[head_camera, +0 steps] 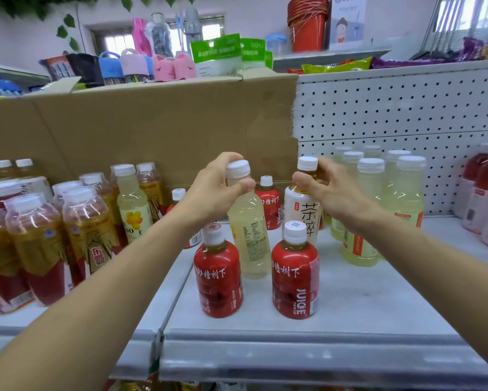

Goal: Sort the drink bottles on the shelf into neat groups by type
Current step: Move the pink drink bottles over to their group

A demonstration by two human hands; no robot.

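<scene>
Gripping lemon bottle (248,235) by the neck with left hand (217,187), pinching tea bottle (304,214) likewise with right hand (326,186), behind the red juice bottles (295,275). Likely full, heavy, slick; safest under the cap.

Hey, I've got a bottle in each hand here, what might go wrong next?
1. Your left hand grips the pale bottle and your right hand the tea bottle only near the caps; either might slip.
2. Two red bottles stand just in front, between your forearms; pulling back low could topple them off the shelf.
</scene>
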